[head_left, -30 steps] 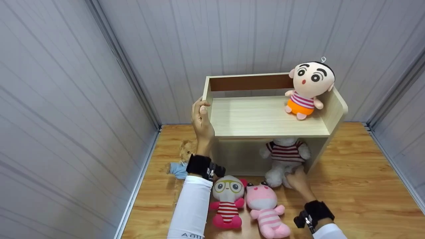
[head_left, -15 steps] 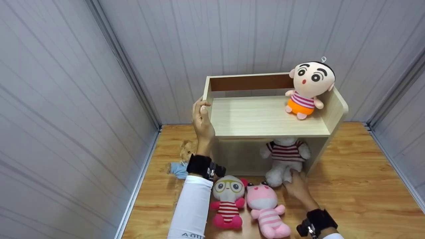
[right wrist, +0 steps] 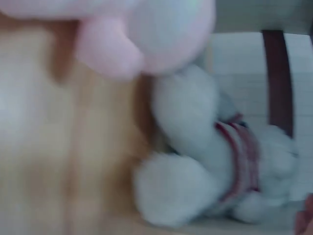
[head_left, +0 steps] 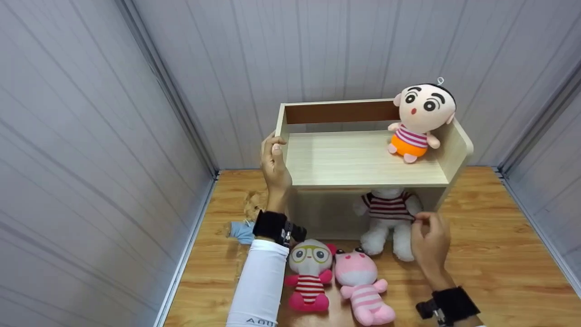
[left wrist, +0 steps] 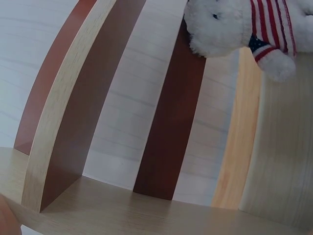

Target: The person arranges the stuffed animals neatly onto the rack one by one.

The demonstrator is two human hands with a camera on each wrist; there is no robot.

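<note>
- We see a pale wooden shelf (head_left: pixel 363 159) standing on a wooden floor (head_left: pixel 499 254) in the corner of a room with grey panelled walls (head_left: pixel 91 136); it has an open top board with raised sides and a lower compartment beneath.
- Inside that lower compartment, at its right end, sits a white teddy bear (head_left: pixel 388 218) in a red-striped shirt, its legs reaching out past the front edge onto the floor. The left wrist view shows the same bear (left wrist: pixel 239 24) against the shelf's brown back slats.
- On the top board, at the right end and leaning against the side wall, we see a doll (head_left: pixel 420 120) with black hair, a striped top and orange shorts.
- On the floor in front of the shelf lie a pink pig toy (head_left: pixel 361 286) and, just to its left and touching it, a white toy with green glasses (head_left: pixel 311 274) and red legs.
- To the left of the shelf, partly hidden behind the left arm, we make out a small brown and blue toy (head_left: pixel 245 222).
- Our left hand (head_left: pixel 273 165) grips the left side wall of the shelf, fingers curled over its top edge.
- Our right hand (head_left: pixel 431 240) is just beside the bear's right side, fingers loosely curled and holding nothing; we cannot tell whether the fingertips touch its arm.
</note>
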